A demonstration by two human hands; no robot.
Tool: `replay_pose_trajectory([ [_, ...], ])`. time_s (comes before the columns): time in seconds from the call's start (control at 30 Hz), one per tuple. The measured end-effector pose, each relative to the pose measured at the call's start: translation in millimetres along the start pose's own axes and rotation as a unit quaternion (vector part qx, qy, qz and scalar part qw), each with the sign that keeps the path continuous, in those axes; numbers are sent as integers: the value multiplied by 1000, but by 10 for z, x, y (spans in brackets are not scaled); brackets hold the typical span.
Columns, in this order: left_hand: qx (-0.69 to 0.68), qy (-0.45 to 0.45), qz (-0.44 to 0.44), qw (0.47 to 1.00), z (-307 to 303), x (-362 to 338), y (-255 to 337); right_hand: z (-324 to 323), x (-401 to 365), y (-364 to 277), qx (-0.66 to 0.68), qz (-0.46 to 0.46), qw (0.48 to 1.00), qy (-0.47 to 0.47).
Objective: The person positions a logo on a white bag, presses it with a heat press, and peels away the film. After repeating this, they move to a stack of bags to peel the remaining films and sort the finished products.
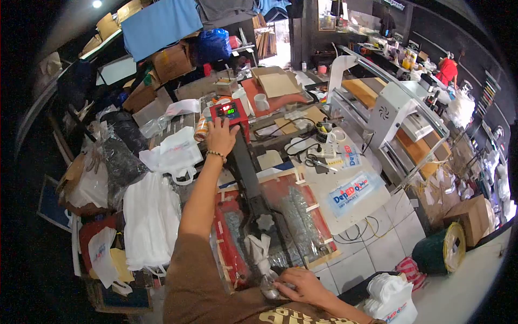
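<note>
My left hand (221,136) reaches forward with its fingers spread, their tips at the lower edge of a red control box (227,110) with a lit digital display. An orange-labelled can or bottle (201,129) stands just left of those fingers. The box sits at the far end of a heat press, whose long black arm (249,173) runs back toward me. Close to my body, my right hand (303,286) curls over the rounded, shiny end of the press handle (268,287). White cloth (259,254) is tied around that handle. A black knob (265,222) tops the press.
White tote bags (152,221) lie stacked at left, with a printed bag (174,152) above them. Printed white bags (391,299) are piled at lower right. Scissors (319,162) and cables lie on the board at right. A white-framed machine (396,116) stands beyond.
</note>
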State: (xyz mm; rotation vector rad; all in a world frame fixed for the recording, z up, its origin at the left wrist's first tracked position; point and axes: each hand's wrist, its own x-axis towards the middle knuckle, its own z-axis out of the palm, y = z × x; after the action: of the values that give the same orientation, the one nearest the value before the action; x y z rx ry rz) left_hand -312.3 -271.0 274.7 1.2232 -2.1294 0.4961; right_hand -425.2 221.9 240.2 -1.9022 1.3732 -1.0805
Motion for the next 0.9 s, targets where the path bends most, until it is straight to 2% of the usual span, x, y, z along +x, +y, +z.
replay_pose_trajectory([
  [0.2,48,3,-24,999,-68,54,121,-27,-1,-21,14,11,1000,-25],
  [0.47,57,-75,-33,995,-175,214,161,23,-41,33,15,8,1000,-4],
  [0.53,57,-38,-30,997,-163,191,170,-12,-20,13,19,5,1000,-4],
  [0.63,32,-111,-64,991,-230,260,157,-12,-40,3,26,7,1000,-7],
  [0.77,63,-101,-45,992,-189,230,167,-4,-30,13,23,-4,1000,-8],
  [0.9,60,-27,-20,998,-99,125,163,-20,-23,5,22,5,1000,-16],
])
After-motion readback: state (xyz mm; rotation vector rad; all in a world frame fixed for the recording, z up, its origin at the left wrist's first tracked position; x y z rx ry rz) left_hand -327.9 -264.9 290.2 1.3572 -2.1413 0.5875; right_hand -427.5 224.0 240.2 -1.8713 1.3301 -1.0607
